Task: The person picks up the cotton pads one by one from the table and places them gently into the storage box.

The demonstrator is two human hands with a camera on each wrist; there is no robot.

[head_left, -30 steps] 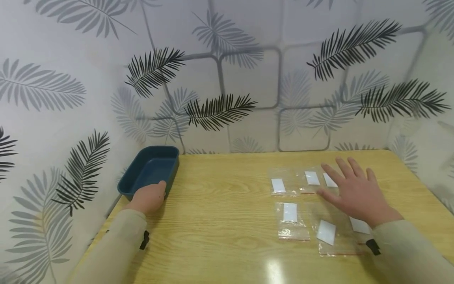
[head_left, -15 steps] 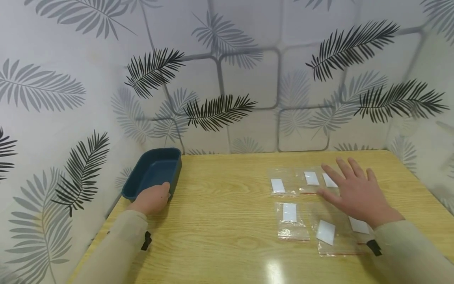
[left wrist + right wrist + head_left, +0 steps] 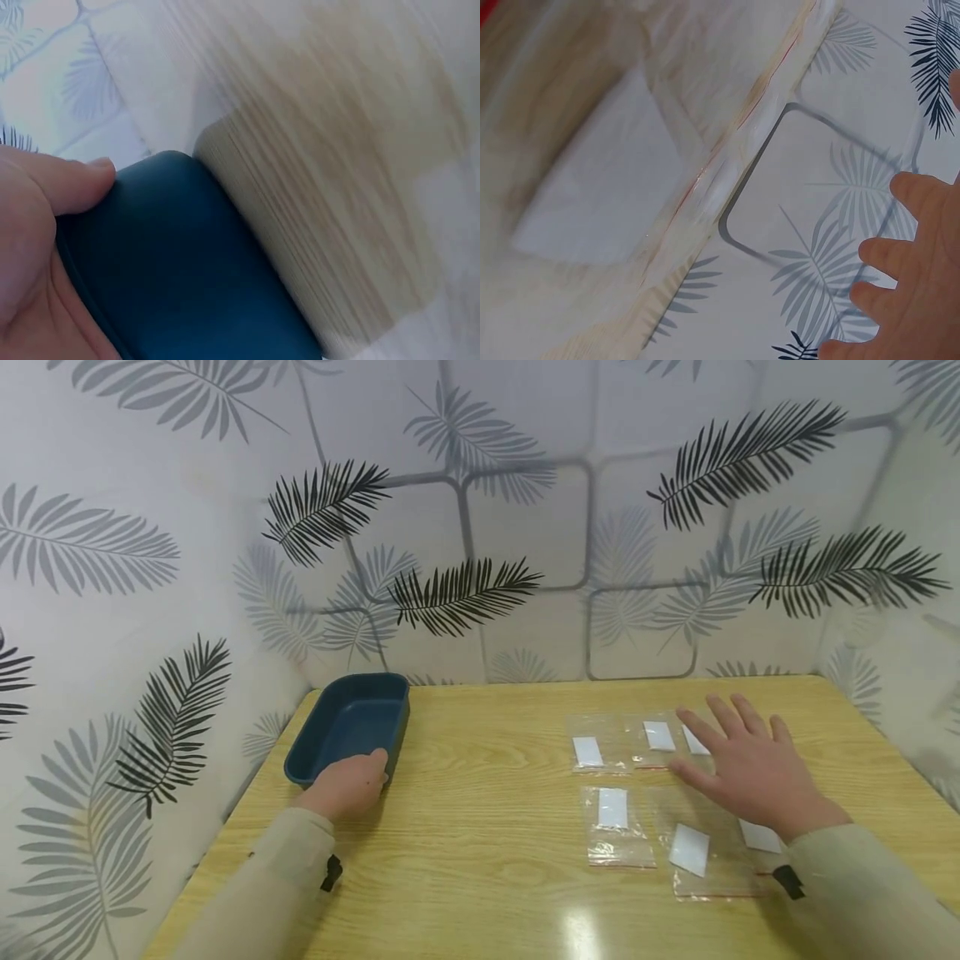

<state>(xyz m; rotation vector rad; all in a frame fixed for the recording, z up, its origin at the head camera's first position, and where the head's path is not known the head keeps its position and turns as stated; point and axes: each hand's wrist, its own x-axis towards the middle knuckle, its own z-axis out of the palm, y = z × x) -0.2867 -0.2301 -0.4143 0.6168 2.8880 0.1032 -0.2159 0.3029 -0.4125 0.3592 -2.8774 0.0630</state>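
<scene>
My left hand (image 3: 348,785) grips the near end of a dark blue plastic tray (image 3: 397,727), whose inside looks bare. In the left wrist view the thumb (image 3: 86,184) lies over the rim of the tray (image 3: 180,262). My right hand (image 3: 757,768) is spread, fingers apart and holding nothing, over the clear zip bags at the right. Those bags hold white cards: one bag (image 3: 618,847) lies front left, another (image 3: 600,727) behind it. A white card (image 3: 690,850) shows in the front right bag, and the right wrist view has a blurred white card (image 3: 607,180) close by.
A wood-grain table (image 3: 480,827) fills the lower part of the head view. Behind it and at the left stands a wall (image 3: 525,510) with a leaf pattern. The tray sits at the table's far left corner, near the wall.
My left hand has moved the blue tray to the right, from the table's left edge further onto the tabletop. The right hand and the bags stay about where they were.
</scene>
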